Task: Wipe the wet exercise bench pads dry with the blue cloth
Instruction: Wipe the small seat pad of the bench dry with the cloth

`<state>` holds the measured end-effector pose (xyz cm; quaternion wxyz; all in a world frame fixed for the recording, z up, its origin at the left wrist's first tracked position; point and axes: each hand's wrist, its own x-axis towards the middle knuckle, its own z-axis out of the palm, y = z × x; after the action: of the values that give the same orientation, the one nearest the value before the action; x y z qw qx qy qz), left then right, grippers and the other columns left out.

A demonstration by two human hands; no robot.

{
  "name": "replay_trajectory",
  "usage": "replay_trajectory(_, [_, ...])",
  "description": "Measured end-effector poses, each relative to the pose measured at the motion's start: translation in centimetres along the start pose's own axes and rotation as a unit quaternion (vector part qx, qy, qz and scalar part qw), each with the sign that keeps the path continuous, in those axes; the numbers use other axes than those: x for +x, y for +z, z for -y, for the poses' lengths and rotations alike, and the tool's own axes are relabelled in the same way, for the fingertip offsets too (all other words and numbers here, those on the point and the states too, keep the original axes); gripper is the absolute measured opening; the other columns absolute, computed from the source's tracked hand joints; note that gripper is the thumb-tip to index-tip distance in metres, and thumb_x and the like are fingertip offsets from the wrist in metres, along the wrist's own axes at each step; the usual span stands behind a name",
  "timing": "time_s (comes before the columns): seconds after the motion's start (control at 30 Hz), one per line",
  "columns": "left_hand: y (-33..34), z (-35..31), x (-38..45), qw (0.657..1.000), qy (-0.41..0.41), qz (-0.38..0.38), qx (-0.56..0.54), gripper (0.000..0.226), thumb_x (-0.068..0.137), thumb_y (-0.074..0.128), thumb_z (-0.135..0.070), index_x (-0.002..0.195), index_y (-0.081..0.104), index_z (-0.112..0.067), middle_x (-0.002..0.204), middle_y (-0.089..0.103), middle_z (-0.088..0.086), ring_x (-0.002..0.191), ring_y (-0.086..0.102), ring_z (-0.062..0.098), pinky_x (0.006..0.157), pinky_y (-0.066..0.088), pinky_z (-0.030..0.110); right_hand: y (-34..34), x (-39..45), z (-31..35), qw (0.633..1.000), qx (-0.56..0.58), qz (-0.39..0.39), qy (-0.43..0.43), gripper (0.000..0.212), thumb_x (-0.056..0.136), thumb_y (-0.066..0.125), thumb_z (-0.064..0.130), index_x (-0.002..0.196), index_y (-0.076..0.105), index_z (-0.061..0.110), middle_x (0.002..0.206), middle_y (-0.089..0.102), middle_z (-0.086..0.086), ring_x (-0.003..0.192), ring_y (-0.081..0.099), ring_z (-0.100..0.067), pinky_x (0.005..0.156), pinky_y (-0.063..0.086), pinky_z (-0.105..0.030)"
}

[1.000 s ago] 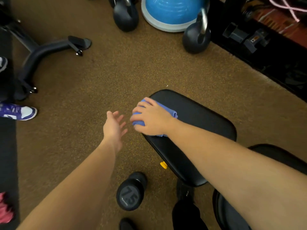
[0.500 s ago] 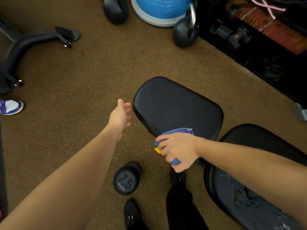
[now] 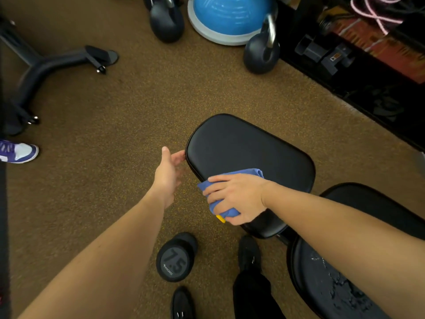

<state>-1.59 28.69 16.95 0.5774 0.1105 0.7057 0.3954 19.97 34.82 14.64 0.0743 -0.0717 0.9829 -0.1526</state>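
Water drops sit on the near back pad (image 3: 331, 293). The right hand (image 3: 239, 198) curls its fingers around the bunched blue cloth (image 3: 226, 191), pressing it on the seat pad's (image 3: 248, 148) near left edge. The left hand (image 3: 169, 171) reaches out, fingers loose, fingertips touching the pad's left edge.

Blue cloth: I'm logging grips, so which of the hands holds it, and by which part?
The right hand grips the blue cloth bunched around its middle, at the seat pad's near edge. The left hand holds nothing.
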Motion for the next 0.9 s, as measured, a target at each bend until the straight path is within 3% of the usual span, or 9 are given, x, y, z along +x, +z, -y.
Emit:
replay_trajectory(0.1, [0.0, 0.2, 0.4, 1.0, 0.009, -0.024, 0.007, 0.061, 0.101, 0.01, -0.065, 0.107, 0.066, -0.04, 0.133, 0.059, -0.014, 0.13, 0.048, 0.018, 0.12, 0.02, 0.053, -0.6, 2.1, -1.6, 1.0, -0.012, -0.021, 0.013, 0.026, 0.09, 0.054, 0.043, 0.101, 0.073, 0.028, 0.122, 0.065, 0.003, 0.137, 0.041, -0.02, 0.123, 0.012, -0.047])
replay_trajectory(0.2, [0.4, 0.2, 1.1, 0.999, 0.026, -0.045, -0.015, 0.058, 0.103, 0.014, -0.062, 0.116, 0.065, -0.036, 0.136, 0.057, -0.009, 0.133, 0.046, 0.017, 0.117, 0.025, 0.046, -1.2, 4.0, -3.3, 0.998, -0.043, -0.029, 0.039, 0.034, 0.093, 0.048, 0.046, 0.114, 0.07, 0.031, 0.133, 0.061, 0.004, 0.142, 0.036, -0.02, 0.122, 0.01, -0.051])
replay_trajectory(0.4, [1.6, -0.4, 2.2, 0.992, 0.108, -0.061, 0.02, 0.049, 0.101, 0.046, -0.047, 0.146, 0.046, -0.027, 0.145, 0.05, -0.009, 0.133, 0.047, 0.011, 0.117, 0.033, 0.039, -3.9, 4.6, -9.3, 0.947, -0.006, -0.071, 0.314, 0.055, 0.103, 0.031, 0.051, 0.156, 0.023, 0.04, 0.164, 0.024, 0.007, 0.153, 0.01, -0.019, 0.124, 0.003, -0.046])
replay_trajectory(0.5, [2.6, -0.8, 2.6, 0.987, 0.126, -0.025, 0.095, 0.065, 0.097, 0.063, -0.027, 0.155, 0.034, -0.022, 0.152, 0.042, -0.008, 0.133, 0.043, 0.005, 0.11, 0.035, 0.025, -5.1, 4.2, -11.9, 0.929, 0.003, -0.044, 0.368, 0.056, 0.101, 0.029, 0.055, 0.155, 0.023, 0.04, 0.155, 0.036, 0.004, 0.146, 0.027, -0.023, 0.121, 0.009, -0.047])
replay_trajectory(0.6, [3.3, -0.7, 3.1, 0.965, 0.141, -0.025, 0.218, 0.076, 0.091, 0.069, -0.034, 0.156, 0.03, -0.024, 0.152, 0.043, -0.006, 0.137, 0.044, 0.013, 0.115, 0.037, 0.039, -5.9, 3.5, -13.7, 0.882, 0.103, -0.047, 0.457, 0.052, 0.099, 0.031, 0.056, 0.147, 0.036, 0.038, 0.138, 0.052, -0.004, 0.127, 0.048, -0.03, 0.107, 0.034, -0.047])
replay_trajectory(0.67, [3.4, -0.8, 3.3, 0.962, 0.13, -0.028, 0.237, 0.078, 0.087, 0.069, -0.042, 0.154, 0.03, -0.029, 0.149, 0.045, -0.008, 0.135, 0.046, 0.015, 0.113, 0.04, 0.045, -6.0, 1.6, -14.2, 0.818, 0.216, -0.07, 0.529, 0.048, 0.096, 0.032, 0.059, 0.138, 0.044, 0.038, 0.126, 0.058, -0.003, 0.113, 0.055, -0.029, 0.093, 0.044, -0.044])
replay_trajectory(0.73, [3.4, -0.9, 3.2, 0.96, 0.126, -0.029, 0.248, 0.078, 0.089, 0.067, -0.042, 0.154, 0.028, -0.03, 0.15, 0.044, -0.009, 0.136, 0.046, 0.015, 0.113, 0.04, 0.046, -5.5, -0.8, -13.3, 0.76, 0.282, -0.098, 0.578, 0.046, 0.095, 0.032, 0.062, 0.128, 0.049, 0.035, 0.118, 0.062, -0.002, 0.101, 0.058, -0.027, 0.085, 0.047, -0.042])
replay_trajectory(0.8, [3.6, -0.9, 3.1, 0.959, 0.127, -0.032, 0.25, 0.076, 0.092, 0.066, -0.038, 0.155, 0.025, -0.03, 0.152, 0.042, -0.008, 0.137, 0.044, 0.016, 0.114, 0.04, 0.047, -4.8, -2.9, -11.5, 0.745, 0.264, -0.12, 0.601, 0.037, 0.097, 0.032, 0.06, 0.117, 0.051, 0.034, 0.103, 0.065, -0.003, 0.087, 0.058, -0.025, 0.074, 0.046, -0.039])
replay_trajectory(0.9, [3.9, -1.0, 2.8, 0.96, 0.122, -0.04, 0.25, 0.075, 0.095, 0.065, -0.035, 0.157, 0.022, -0.029, 0.154, 0.039, -0.006, 0.139, 0.042, 0.018, 0.115, 0.038, 0.047, -4.1, -5.4, -9.0, 0.727, 0.239, -0.147, 0.627, 0.037, 0.101, 0.031, 0.054, 0.124, 0.052, 0.033, 0.095, 0.065, -0.002, 0.084, 0.057, -0.025, 0.073, 0.047, -0.038])
